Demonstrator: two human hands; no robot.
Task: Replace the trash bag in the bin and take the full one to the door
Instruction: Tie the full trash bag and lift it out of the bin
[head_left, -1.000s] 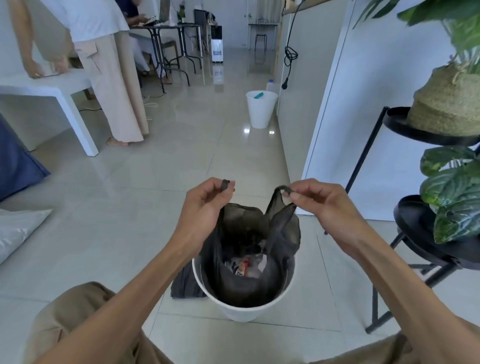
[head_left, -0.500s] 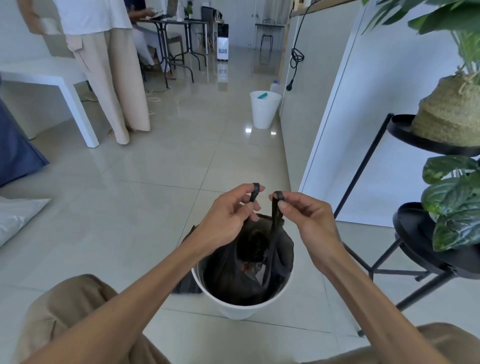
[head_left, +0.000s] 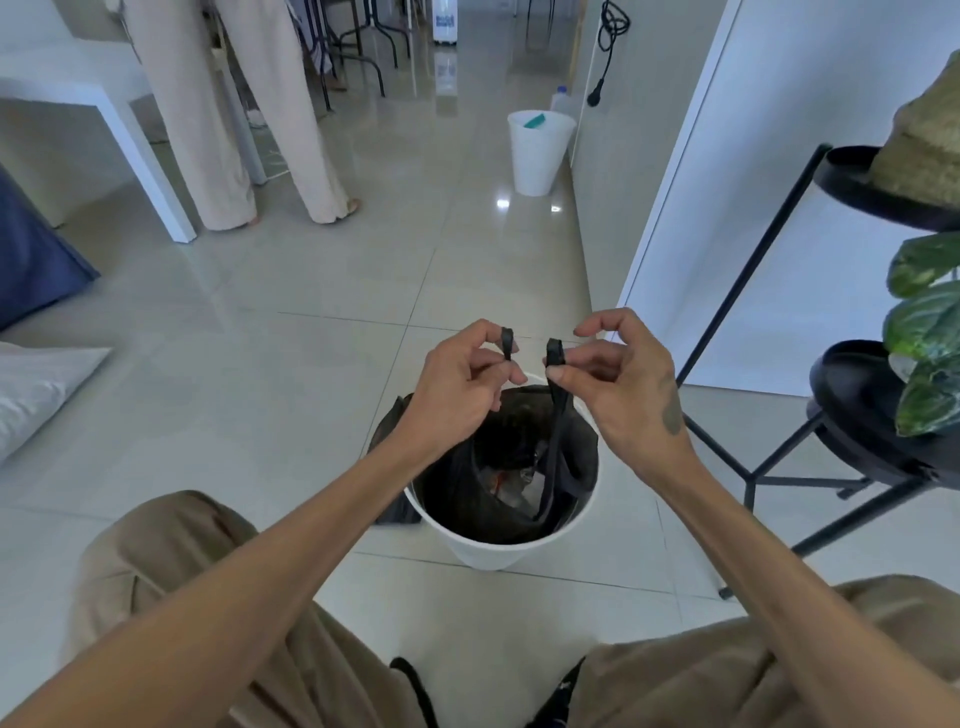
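A small white bin (head_left: 483, 551) stands on the floor tiles between my knees. Inside it sits a black trash bag (head_left: 467, 488) with rubbish showing at the bottom. My left hand (head_left: 457, 389) pinches one bag handle (head_left: 507, 343) above the rim. My right hand (head_left: 618, 384) pinches the other handle (head_left: 555, 358), a strap that runs down into the bin. The two handles are held close together, a small gap between them. A folded black bag (head_left: 390, 452) lies on the floor at the bin's left side, partly hidden by my left wrist.
A black metal plant stand (head_left: 852, 447) with leafy plants is close on the right, next to a white wall panel (head_left: 769, 182). A second white bin (head_left: 537, 153) stands farther down the floor. A person (head_left: 244, 114) stands by a white table (head_left: 104, 104) at left. A pillow (head_left: 36, 389) lies left.
My hands have brought the two bag handles together from wide apart and raised them over the bin. My view has tilted downward.
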